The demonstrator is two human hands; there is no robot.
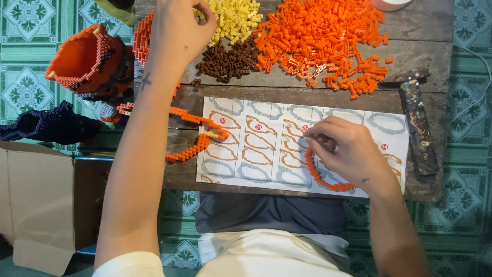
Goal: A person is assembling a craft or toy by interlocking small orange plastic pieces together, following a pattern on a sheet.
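From the head view, the left hand (179,31) reached to the far side of the wooden tabletop (435,36), its grip curled together over the yellow bricks (236,18) beside the brown bricks (228,61) and orange bricks (323,36). The right hand (346,149) pinched a curved orange brick strip (320,177) on the paper template (266,143). Another finished orange strip (197,136) lay at the sheet's left edge.

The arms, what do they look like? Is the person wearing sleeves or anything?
Both arms are bare past the elbow. The left arm has a short white sleeve at the shoulder and a small dark cross-shaped mark near the wrist. The right hand shows a tiny dark mark by the wrist.
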